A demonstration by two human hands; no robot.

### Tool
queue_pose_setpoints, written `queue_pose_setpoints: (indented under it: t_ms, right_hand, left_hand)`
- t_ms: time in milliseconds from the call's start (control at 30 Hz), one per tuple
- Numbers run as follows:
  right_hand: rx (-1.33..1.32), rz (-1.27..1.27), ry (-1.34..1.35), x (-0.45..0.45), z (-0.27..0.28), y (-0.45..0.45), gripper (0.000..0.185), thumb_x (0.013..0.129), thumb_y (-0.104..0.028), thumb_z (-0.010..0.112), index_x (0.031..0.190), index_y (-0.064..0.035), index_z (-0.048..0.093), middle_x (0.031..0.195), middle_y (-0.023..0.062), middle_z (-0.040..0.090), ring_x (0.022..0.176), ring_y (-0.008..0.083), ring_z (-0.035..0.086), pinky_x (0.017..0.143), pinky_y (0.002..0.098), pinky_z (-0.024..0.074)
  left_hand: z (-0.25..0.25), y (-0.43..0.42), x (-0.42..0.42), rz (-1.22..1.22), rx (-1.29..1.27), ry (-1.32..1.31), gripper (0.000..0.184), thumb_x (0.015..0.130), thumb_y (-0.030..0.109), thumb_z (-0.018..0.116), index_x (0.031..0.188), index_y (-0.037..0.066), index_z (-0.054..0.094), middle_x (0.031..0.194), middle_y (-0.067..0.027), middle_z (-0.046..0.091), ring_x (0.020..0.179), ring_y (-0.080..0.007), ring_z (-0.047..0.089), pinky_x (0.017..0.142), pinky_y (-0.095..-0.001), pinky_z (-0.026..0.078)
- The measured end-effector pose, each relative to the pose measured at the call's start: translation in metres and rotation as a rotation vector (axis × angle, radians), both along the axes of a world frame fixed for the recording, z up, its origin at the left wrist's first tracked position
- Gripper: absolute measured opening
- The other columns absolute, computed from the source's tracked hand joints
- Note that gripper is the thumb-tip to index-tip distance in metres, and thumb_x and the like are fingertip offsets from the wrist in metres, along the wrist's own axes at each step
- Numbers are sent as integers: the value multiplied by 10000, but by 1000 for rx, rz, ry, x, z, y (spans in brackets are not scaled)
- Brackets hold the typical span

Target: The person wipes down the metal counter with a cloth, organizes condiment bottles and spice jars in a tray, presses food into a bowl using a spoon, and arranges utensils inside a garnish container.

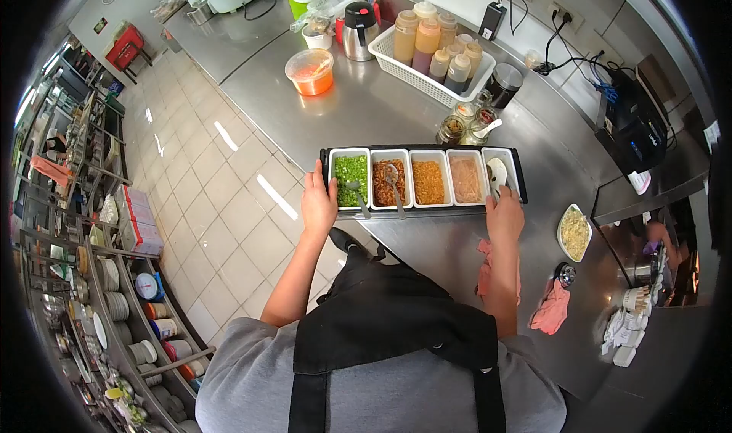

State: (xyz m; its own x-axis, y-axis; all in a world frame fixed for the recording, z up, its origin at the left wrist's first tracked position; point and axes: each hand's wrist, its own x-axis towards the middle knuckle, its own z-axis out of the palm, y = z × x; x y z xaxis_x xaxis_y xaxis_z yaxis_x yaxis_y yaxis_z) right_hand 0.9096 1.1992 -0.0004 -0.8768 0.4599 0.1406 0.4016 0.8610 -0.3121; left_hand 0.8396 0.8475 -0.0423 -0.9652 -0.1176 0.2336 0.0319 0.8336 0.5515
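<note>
A black tray (423, 148) holds several white tubs in a row: chopped green onion (351, 172), a dark reddish topping (385, 175) with a spoon, an orange-brown crumbly topping (431, 183), pale pinkish flakes (463, 175), and a rightmost tub with a white spoon (497, 173). Another spoon rests in the green onion. My left hand (320, 196) grips the tray's left end, fingers along its side. At the right end, my right hand (504, 213) is closed at the front edge by the last tub; whether it pinches the tray or the spoon is unclear.
Behind the tray stand small jars (451, 129), a white basket (427, 86) of squeeze bottles, a steel jug (360, 32) and an orange-filled tub (310, 73). Rightward are a bowl (574, 233) and pink cloths (550, 309). Shelves of dishes (114, 303) line the far left.
</note>
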Motion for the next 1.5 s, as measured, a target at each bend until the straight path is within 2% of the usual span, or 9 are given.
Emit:
queue_pose_setpoints:
  t_ms: [100,233,300,500,600,633,667,867,1500]
  right_hand:
    - [131,105,191,-3,22,-28,344,834,-237,632,1115,-50,571,1087,168,538,999,316,572,760,439,495]
    - [-121,448,261,-12,28,-82,286,856,-250,624,1060,-52,590,1001,150,529,953,319,565,762,429,496]
    - [-273,541,69,-14,29,-109,271,849,-272,633,992,-42,613,978,138,557,927,314,589,755,410,511]
    - [-92,548,-141,-32,-5,-140,324,834,-329,640,914,-15,632,960,152,584,888,301,622,703,393,534]
    - [-128,534,-98,-32,-15,-140,306,822,-306,643,849,-2,619,891,161,597,795,313,640,654,405,537]
    - [-157,528,-74,-32,-17,-139,295,819,-290,641,832,3,614,870,162,603,763,321,646,638,409,538]
    - [-189,532,22,-32,-22,-138,247,819,-247,627,805,-2,599,784,166,626,670,340,647,591,426,532]
    - [-322,460,69,-25,-20,-134,188,820,-197,605,760,-29,545,630,174,616,596,362,629,555,467,507]
    - [-282,505,250,4,-21,-123,157,834,-163,592,796,-56,484,710,145,620,618,345,622,528,454,492]
  left_hand:
    - [-10,-2,-2,0,-36,39,509,891,192,559,1334,-11,411,1046,-190,532,829,-367,593,734,-443,472]
    - [-7,0,-1,10,-41,45,495,902,187,558,1340,4,419,1027,-200,543,812,-388,602,714,-450,493]
    - [-4,1,0,13,-67,33,501,897,183,563,1345,14,417,1046,-202,546,818,-385,606,719,-446,492]
    - [-4,2,-1,1,69,188,359,857,175,597,1155,15,476,973,-198,584,790,-392,606,687,-466,471]
    - [4,4,2,19,88,145,250,846,144,616,1001,36,453,942,-211,584,776,-427,591,660,-493,449]
    - [8,7,3,41,123,90,254,842,137,625,1003,20,468,928,-189,590,853,-386,589,723,-431,463]
    - [7,7,3,25,121,104,249,846,138,622,1001,20,467,930,-187,588,852,-388,588,722,-432,463]
    - [5,5,2,-16,104,124,221,863,111,599,989,3,452,922,-213,569,807,-422,570,700,-459,448]
    - [0,3,1,-29,84,155,209,874,137,595,985,27,457,909,-210,589,753,-435,584,647,-476,451]
